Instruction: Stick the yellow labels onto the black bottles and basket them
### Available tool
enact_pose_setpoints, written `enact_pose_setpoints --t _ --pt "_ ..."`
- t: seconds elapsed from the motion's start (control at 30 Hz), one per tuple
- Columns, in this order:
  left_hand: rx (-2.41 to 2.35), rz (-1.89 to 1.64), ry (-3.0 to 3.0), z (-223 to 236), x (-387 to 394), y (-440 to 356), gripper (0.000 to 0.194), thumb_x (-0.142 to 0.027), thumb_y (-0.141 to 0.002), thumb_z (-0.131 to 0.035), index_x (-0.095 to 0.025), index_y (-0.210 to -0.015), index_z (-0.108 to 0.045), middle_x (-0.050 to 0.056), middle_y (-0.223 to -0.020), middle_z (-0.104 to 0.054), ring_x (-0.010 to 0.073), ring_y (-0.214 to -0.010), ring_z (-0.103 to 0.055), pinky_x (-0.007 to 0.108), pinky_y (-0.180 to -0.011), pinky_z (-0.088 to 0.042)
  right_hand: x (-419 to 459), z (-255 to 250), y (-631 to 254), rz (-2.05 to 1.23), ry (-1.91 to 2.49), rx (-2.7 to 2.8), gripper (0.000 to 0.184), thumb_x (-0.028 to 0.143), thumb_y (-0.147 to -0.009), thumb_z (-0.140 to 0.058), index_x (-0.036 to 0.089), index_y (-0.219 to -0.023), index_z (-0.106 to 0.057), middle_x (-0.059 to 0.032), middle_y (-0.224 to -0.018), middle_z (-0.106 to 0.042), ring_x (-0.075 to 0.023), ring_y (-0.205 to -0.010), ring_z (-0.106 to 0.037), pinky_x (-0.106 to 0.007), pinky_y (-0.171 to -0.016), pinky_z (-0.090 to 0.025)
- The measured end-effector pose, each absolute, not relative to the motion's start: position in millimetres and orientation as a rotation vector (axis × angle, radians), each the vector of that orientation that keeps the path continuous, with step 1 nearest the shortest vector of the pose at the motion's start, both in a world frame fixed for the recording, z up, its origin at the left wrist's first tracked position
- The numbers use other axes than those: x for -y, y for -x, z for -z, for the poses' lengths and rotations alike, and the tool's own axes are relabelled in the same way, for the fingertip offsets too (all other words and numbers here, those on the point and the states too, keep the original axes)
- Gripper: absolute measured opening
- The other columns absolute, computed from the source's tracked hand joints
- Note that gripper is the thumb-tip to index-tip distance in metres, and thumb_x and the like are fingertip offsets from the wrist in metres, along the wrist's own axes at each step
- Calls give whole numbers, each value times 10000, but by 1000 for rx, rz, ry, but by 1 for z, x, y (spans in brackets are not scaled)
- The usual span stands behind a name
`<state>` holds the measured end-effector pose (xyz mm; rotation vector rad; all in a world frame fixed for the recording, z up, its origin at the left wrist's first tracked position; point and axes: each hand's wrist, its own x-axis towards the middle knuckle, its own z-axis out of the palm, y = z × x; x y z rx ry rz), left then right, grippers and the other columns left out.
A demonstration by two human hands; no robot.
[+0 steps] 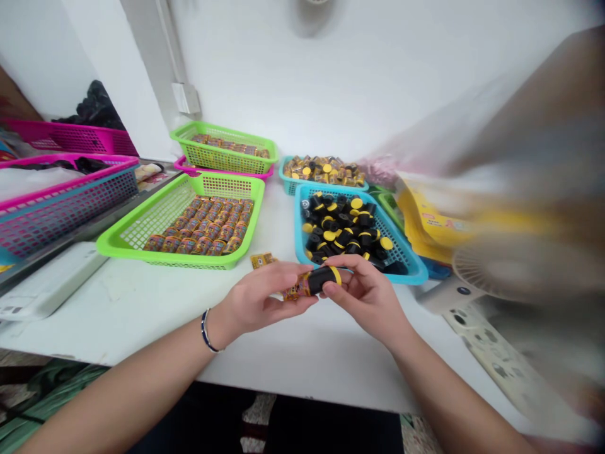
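Observation:
Just above the front part of the white table (265, 353), both hands meet on one small black cylinder (322, 279) with a yellow rim at its right end. My left hand (265, 293) is closed around a colourful printed sleeve (297, 289), which covers the cylinder's left end. With thumb and fingers, my right hand (366, 293) pinches the black, yellow-rimmed end. Behind my left hand lies a stack of flat printed sleeves (263, 260). Directly beyond my right hand stands a blue basket (416, 271) full of loose black cylinders with yellow ends (347, 227).
A green basket (118, 247) holds rows of sleeved cylinders (203, 227). Behind it, another green basket (227, 161) rests on a pink one. A second blue basket (290, 183) stands at the back. A small fan (491, 265) and yellow packets (430, 221) are right; pink-rimmed baskets (70, 183) left.

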<state>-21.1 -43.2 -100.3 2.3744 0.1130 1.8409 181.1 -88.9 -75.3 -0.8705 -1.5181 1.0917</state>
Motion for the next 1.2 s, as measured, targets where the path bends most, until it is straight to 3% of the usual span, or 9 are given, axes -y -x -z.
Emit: enact_pose_setpoints --t 0.13,0.33,0.53,0.7,0.9,1.07,1.2 --pt "-78 -1858 -2405 100 41 21 986 -49 -678 -807 -280 -1491 -298 107 -1159 -728 178 -950 -727 319 -858 -608 89 72 -182 -1107 817 1552 249 220 -826 -731 269 -1042 -615 5 -850 -673 -107 -730 -670 -225 -613 -564" --pt "-79 -1849 -2402 99 42 17 977 -21 -689 -780 -283 -1494 -292 104 -1162 -711 185 -985 -703 339 -866 -596 94 75 -178 -764 803 1705 304 167 -853 -678 326 -1110 -707 -51 -1105 -582 -133 -879 -667 -250 -677 -611" --pt "-279 -1637 -2419 98 46 15 581 -150 -817 -716 -238 -1329 -457 101 -1038 -725 194 -913 -709 330 -805 -611 95 85 -170 -336 914 1742 445 200 -781 -776 392 -1175 -698 -45 -1102 -574 -140 -807 -663 -283 -676 -620" --pt "-372 -1642 -2338 103 49 15 599 -166 -780 -758 -282 -1285 -457 66 -1037 -732 189 -917 -724 296 -815 -607 93 88 -172 -330 881 1875 491 156 -873 -661 438 -1273 -614 -38 -1102 -531 -123 -790 -663 -280 -678 -611" --pt "-484 -1397 -1963 106 53 11 746 -198 -746 -801 -293 -1347 -369 85 -1181 -703 218 -1104 -680 349 -930 -573 91 85 -178 -275 950 1938 564 209 -943 -552 378 -1461 -408 -80 -1157 -565 -189 -1039 -616 -333 -841 -593" --pt "-657 -1157 -1991 99 48 14 455 -296 -793 -757 -237 -1205 -573 88 -1193 -690 228 -1116 -666 368 -982 -538 88 83 -179 -346 943 1817 454 275 -853 -706 319 -1280 -560 -73 -1119 -621 -183 -956 -660 -321 -810 -604" --pt "-709 -1155 -1899 101 51 12 631 -311 -783 -770 -248 -1325 -454 79 -1091 -733 221 -1038 -698 379 -951 -548 90 82 -177 -363 1065 1736 282 406 -776 -772 241 -973 -658 -42 -863 -650 -165 -720 -656 -307 -646 -604"
